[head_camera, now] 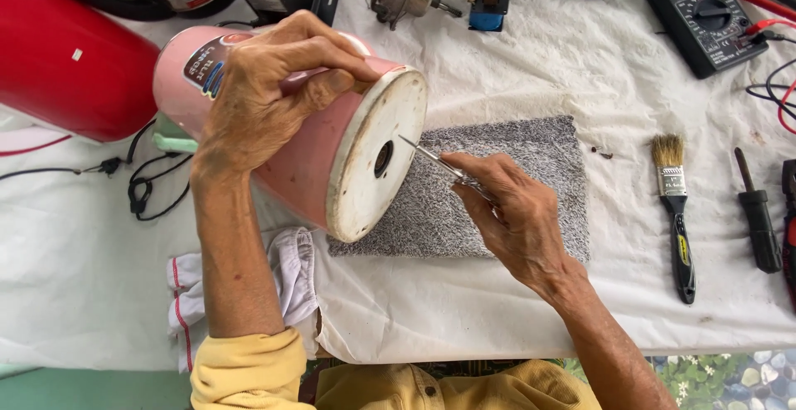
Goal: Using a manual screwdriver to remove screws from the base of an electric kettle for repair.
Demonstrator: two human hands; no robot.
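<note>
White cloth covers the counter [531, 78], with a grey mat [531, 178] laid in its middle. Left hand [265, 95]: grip wrapped over the top of a pink cylindrical appliance [307, 161], holding it tipped on its side, round white base facing the person. Right hand [514, 211]: grip pinched narrow around thin metal tweezers [431, 160], tips just short of the base, beside its central hole. Base plate is on; nothing looks removed yet, so work seems early, at the probing stage. Brush [676, 211] and dark-handled screwdriver [759, 219] lie untouched, well apart to the right; multimeter [705, 12] sits at the far right corner. Red cylinder [66, 53] crowds the left. Open room lies on the mat; the counter's near edge is close below the wrists.
</note>
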